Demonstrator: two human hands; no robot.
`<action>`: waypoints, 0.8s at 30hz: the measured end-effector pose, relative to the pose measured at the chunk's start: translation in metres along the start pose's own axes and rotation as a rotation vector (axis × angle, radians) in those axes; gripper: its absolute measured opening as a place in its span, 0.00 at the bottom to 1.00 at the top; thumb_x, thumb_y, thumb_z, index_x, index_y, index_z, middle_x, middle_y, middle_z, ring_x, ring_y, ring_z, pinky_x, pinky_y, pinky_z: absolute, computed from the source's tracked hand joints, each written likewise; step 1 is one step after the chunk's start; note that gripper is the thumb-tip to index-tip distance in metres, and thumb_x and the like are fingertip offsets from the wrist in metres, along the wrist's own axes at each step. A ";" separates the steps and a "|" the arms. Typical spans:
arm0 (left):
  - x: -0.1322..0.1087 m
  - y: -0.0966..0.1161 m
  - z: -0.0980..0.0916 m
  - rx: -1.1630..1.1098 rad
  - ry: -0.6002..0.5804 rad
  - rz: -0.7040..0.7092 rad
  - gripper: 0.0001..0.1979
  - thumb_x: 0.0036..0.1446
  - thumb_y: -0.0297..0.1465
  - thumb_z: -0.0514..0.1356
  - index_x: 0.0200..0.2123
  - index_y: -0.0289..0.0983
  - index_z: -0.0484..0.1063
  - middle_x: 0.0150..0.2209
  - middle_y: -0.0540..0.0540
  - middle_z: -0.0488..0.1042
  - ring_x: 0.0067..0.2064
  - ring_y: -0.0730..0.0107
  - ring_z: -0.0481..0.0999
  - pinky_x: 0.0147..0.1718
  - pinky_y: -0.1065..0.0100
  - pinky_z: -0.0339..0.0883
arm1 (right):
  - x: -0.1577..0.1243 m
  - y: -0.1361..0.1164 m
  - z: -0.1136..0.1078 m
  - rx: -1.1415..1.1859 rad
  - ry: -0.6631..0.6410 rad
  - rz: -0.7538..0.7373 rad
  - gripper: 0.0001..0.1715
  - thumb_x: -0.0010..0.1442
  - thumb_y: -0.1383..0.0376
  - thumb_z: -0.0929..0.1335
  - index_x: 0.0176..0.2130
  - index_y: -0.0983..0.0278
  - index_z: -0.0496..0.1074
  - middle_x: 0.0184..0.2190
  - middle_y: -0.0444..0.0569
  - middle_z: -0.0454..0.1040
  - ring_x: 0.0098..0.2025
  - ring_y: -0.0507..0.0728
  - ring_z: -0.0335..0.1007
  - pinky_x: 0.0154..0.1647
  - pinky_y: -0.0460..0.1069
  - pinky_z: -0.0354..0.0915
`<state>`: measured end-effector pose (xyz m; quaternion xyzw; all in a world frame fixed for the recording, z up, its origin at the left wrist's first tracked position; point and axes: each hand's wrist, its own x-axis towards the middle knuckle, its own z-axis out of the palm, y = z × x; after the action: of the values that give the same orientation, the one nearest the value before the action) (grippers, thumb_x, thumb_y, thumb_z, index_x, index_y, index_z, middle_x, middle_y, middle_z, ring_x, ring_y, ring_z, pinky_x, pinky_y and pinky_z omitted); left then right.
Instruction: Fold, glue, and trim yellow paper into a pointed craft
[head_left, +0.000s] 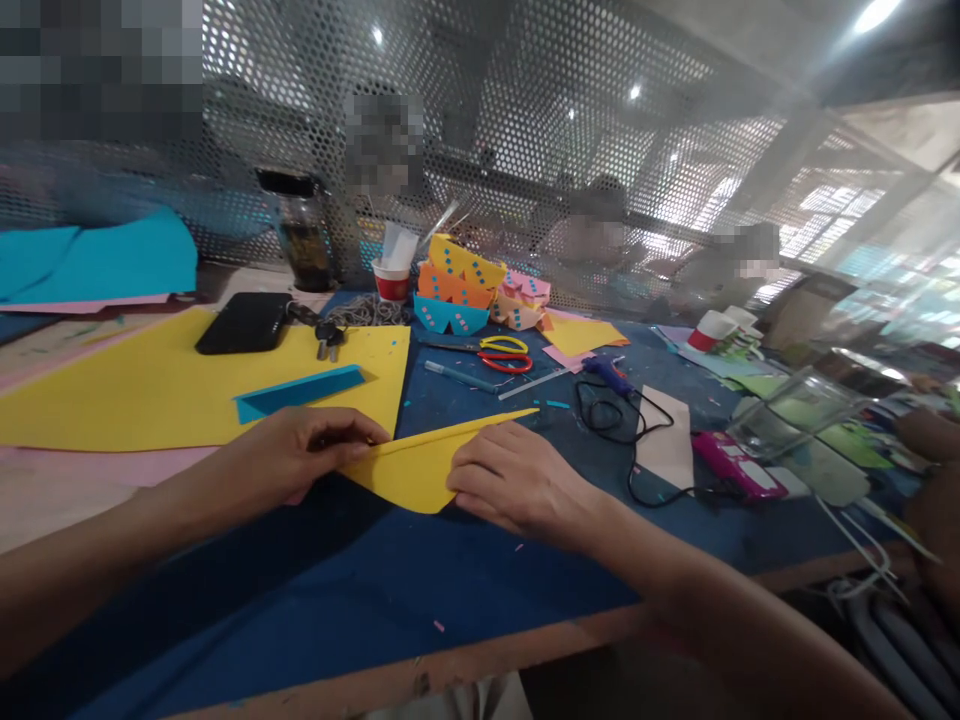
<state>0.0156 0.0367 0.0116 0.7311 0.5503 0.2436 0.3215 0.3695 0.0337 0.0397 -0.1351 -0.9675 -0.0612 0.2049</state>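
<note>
Between my hands is a piece of yellow paper (pixel 412 475) with a narrow folded strip along its upper edge. My left hand (pixel 311 448) pinches its left end between thumb and fingers. Toward the other end, my right hand (pixel 514 475) is closed over the paper, its fingers curled and the thumb mostly hidden. The paper's lower edge is curved and hangs just above the blue tabletop (pixel 337 600). A folded blue paper strip (pixel 300 392) lies beyond my left hand, on a large yellow sheet (pixel 135 390).
Scissors (pixel 502 352), a glue gun (pixel 611 375) with a black cord, and folded paper pieces with dots (pixel 457 285) lie farther back. A phone (pixel 244 323), keys (pixel 327 335), a jar (pixel 304 235) and a red-white cup (pixel 392 278) stand left. A magenta power strip (pixel 739 468) lies right.
</note>
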 end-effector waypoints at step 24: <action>-0.017 0.016 0.022 0.198 0.125 0.308 0.17 0.75 0.41 0.59 0.49 0.47 0.90 0.47 0.44 0.87 0.46 0.55 0.85 0.49 0.59 0.80 | -0.001 -0.012 0.010 0.253 -0.023 0.164 0.18 0.90 0.56 0.67 0.53 0.62 0.83 0.47 0.53 0.88 0.49 0.59 0.85 0.51 0.53 0.74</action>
<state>0.0367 0.0129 0.0089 0.8182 0.4721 0.2796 0.1718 0.3627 0.0238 0.0291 -0.1877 -0.9555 0.0798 0.2133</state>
